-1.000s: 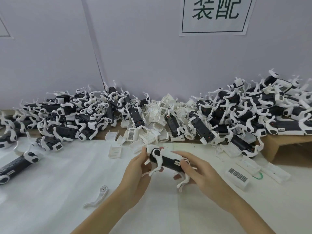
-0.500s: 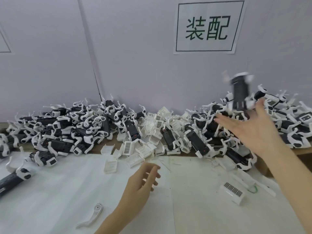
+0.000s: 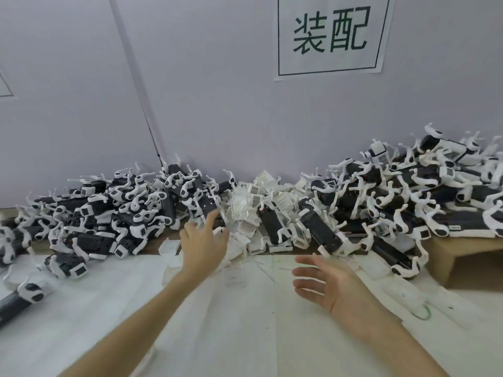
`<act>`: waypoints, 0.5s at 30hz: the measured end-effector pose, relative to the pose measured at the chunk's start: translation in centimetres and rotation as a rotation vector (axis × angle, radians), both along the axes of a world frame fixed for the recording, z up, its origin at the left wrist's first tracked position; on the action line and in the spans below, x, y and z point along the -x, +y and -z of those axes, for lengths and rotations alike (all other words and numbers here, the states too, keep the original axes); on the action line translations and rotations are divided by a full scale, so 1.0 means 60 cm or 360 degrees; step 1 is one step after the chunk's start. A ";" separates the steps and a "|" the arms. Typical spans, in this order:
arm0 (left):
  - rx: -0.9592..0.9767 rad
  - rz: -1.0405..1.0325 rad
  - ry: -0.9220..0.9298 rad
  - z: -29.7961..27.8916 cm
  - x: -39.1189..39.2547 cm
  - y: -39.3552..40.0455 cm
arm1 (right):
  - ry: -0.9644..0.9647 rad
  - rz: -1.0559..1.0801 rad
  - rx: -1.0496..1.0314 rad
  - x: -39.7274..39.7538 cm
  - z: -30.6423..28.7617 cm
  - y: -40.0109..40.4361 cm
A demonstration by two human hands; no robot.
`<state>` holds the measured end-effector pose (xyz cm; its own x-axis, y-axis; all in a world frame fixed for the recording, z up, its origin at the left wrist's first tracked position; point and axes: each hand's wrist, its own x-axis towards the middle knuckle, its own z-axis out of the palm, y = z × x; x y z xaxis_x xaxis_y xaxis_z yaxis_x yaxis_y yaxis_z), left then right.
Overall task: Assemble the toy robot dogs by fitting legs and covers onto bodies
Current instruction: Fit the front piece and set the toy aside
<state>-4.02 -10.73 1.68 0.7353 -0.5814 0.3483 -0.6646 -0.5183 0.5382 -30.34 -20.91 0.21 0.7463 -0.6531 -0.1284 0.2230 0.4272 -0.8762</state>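
My left hand stretches forward with spread fingers, its fingertips at a black dog body at the front of the left pile; it holds nothing. My right hand hovers over the white sheet with relaxed, open fingers and an empty palm. A heap of white covers lies in the middle by the wall. On the left is a pile of black-and-white dog bodies with legs. On the right, a bigger pile of dogs rests on a cardboard box.
A white sheet covers the table in front of me. The cardboard box stands at the right. One dog lies apart at the left edge. A green wire loop lies at the right. The wall carries a paper sign.
Both hands held one dog, then my right hand tossed it onto the right pile. Now my right hand has dropped back empty, and my left hand has reached forward to the pile.
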 end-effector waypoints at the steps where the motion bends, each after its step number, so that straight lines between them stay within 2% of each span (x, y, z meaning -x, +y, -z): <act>1: -0.0099 -0.0048 -0.0050 -0.007 -0.023 -0.018 | -0.0014 0.0011 -0.0028 -0.002 0.007 0.002; 7: -0.0613 -0.0093 -0.0020 -0.007 -0.105 -0.090 | -0.0050 -0.0021 -0.0055 -0.006 0.028 -0.002; 9: -0.0512 -0.0110 -0.0059 -0.005 -0.109 -0.094 | -0.0053 -0.0015 -0.0037 -0.008 0.032 -0.003; 13: -0.0050 -0.0030 -0.0074 -0.008 -0.108 -0.083 | -0.0066 0.0003 -0.0034 -0.008 0.033 -0.001; 15: 0.0042 -0.0028 -0.0065 -0.015 -0.101 -0.071 | -0.0056 0.0010 -0.0042 -0.008 0.030 0.003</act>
